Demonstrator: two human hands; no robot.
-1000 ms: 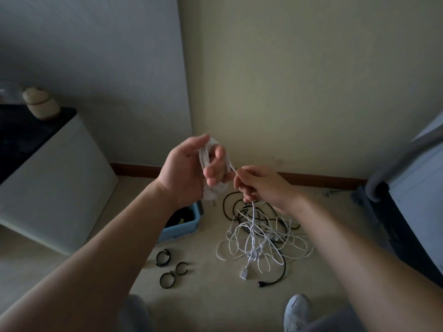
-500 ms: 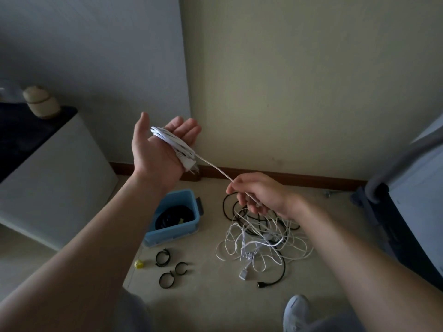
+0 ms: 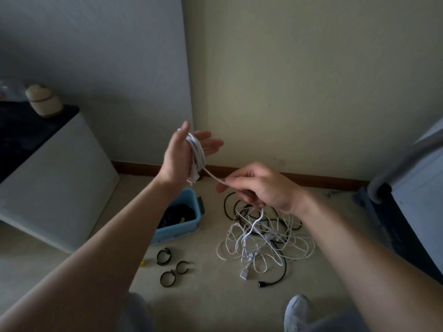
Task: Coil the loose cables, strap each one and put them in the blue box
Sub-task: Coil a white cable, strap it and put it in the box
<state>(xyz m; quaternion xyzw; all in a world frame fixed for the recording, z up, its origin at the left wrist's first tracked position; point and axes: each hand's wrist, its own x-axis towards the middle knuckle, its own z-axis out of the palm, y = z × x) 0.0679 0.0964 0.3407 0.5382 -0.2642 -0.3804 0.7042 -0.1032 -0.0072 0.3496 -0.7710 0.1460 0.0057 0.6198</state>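
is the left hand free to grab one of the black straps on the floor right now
Probably not yet: the left hand is raised with the white cable wound round its palm, so reaching down risks spilling the coil. The straps lie uncovered on the floor beside the blue box.

Readable text: none in view.
blue box (image 3: 178, 231): no legible label.
white cable plug (image 3: 244, 274): too small to read any marking.

One head-worn wide view, looking forward and down; hands close, floor (image 3: 215, 307) below, wall corner (image 3: 189, 92) ahead.
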